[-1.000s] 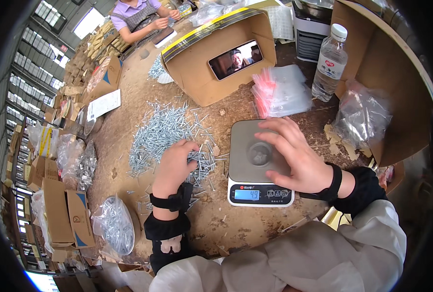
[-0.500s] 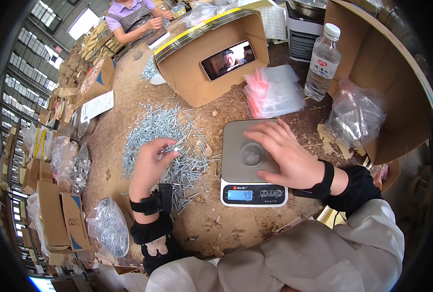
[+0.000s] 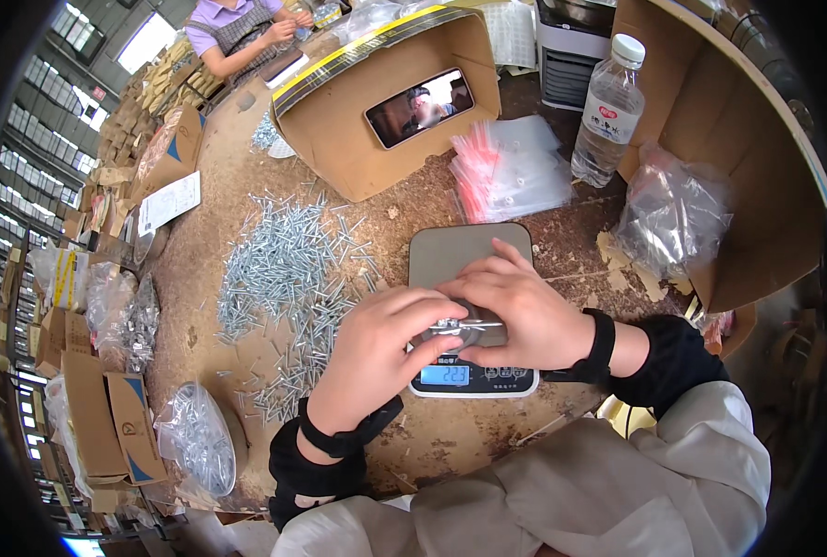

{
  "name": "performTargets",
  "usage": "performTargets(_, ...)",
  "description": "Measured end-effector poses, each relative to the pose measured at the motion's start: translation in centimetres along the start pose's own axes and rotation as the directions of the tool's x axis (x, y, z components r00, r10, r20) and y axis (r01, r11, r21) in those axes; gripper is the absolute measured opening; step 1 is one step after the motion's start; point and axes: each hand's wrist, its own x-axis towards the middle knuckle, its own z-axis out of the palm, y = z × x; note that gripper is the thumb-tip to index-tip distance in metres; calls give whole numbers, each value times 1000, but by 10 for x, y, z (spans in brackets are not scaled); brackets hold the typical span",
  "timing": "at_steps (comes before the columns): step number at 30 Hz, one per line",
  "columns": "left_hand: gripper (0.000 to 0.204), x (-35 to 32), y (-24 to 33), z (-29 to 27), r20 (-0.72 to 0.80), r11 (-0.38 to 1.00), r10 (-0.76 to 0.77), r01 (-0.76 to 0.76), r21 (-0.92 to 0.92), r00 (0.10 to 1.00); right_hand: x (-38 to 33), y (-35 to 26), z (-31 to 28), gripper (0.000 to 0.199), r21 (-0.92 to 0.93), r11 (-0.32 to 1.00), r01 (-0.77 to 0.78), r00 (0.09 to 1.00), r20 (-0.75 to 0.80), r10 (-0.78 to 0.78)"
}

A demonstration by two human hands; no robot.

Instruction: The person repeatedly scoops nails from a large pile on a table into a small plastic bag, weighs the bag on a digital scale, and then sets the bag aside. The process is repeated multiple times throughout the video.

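Both hands, left hand [image 3: 373, 357] and right hand [image 3: 515, 311], are pinching a small bunch of silvery metal screws [image 3: 460, 326] over the grey digital kitchen scale [image 3: 469, 269], apparently weighing out a portion.

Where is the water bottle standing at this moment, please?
In the head view, the water bottle stands upright at the upper right of the table, right of the stack of clear bags with red strips and behind the scale.
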Motion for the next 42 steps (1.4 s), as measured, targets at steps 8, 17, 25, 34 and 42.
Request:
performTargets(8,21,-5,4,-10,-155,997,20,-8,80,988,0,2,-6,64,-10,999,-34,999,19,34)
performTargets(17,9,-60,-36,-33,-465,961,-151,240,139,872,2,4,-23,69,-32,999,-3,997,-82,0)
performTargets(25,7,-99,-61,-28,-607,927,-271,372,45,747,10,90,-49,40,-189,962,-199,935,-329,129)
performTargets(34,8,-101,-56,-28,-579,937,-220,336,100,785,7,95,-54,39,-50,918,-394,890,-269,368)
performTargets(42,8,-107,-60,-30,-581,919,-260,382,96,771,6,40,-69,53,-294,933,-205,894,332,301)
